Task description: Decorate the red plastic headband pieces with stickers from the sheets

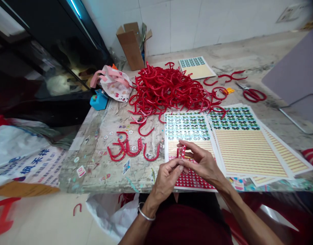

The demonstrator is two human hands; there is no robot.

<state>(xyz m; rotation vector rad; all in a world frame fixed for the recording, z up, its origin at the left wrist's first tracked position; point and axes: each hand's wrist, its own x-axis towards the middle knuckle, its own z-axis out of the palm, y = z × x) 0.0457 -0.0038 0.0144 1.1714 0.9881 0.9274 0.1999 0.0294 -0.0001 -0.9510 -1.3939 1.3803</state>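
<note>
Between my two hands is a small red curved band with a white-dotted strip (183,151) on it. My left hand (168,175) pinches its lower end, and my right hand (201,161) has thumb and fingers closed round its upper part. Both hands are over a sticker sheet (188,144) with blue-green prints at the top and red dotted rows at the bottom. Left of the hands, several red curved bands (151,153) lie on the table. A large pile of the same red bands (169,88) is beyond the sheet.
More sticker sheets (248,149) overlap at the right, and another (197,66) lies behind the pile. Red-handled scissors (254,94), a cardboard box (131,49), a pink-and-white bag (115,83) and a blue container (99,101) stand or lie around the pile. The table's front edge (108,189) is near me.
</note>
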